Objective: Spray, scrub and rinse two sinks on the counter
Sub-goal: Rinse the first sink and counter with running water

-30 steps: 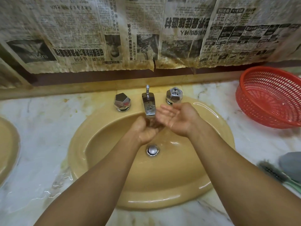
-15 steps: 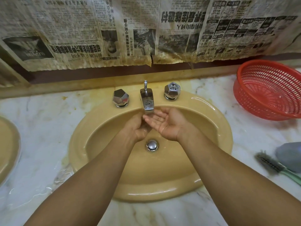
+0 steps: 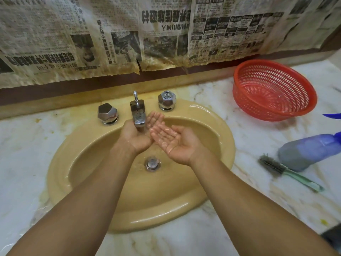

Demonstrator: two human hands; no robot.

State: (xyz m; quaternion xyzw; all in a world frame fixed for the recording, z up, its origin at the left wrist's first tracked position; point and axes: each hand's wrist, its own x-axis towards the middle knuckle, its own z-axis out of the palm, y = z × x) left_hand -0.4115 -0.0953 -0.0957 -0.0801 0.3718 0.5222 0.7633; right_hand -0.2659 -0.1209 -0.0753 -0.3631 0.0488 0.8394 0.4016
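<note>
Stained newspaper (image 3: 129,34) covers the wall above a marble counter (image 3: 27,154), and the yellow sink (image 3: 140,209) set into it fills the middle of your view. Both your hands are over the bowl, at 12 o'clock from the drain (image 3: 152,163). Your right hand (image 3: 175,143) lies palm up, wet, with its fingers loosely together and slightly cupped, holding nothing. Your left hand (image 3: 135,135) sits under the spout (image 3: 137,115), back upward, its fingers reaching past the spout and also holding nothing.

Expect the glazed bowl to be hard and slick when wet. The brush (image 3: 287,172), at 3 o'clock from the sink, looks light and stiff. Take it by the green handle, well back from the bristles, and grip it firmly, since your hands are wet. The spray bottle (image 3: 310,150) lies on its side just beyond the brush and will probably give a little when squeezed. The faceted knobs (image 3: 107,113) should give wet fingers some purchase.

The frame edge cuts off the bottle's trigger end at 3 o'clock. You cannot tell whether water is running, because the spout and your hands hide any stream. The second sink is not in view. A red basket (image 3: 273,89) sits at 2 o'clock.
</note>
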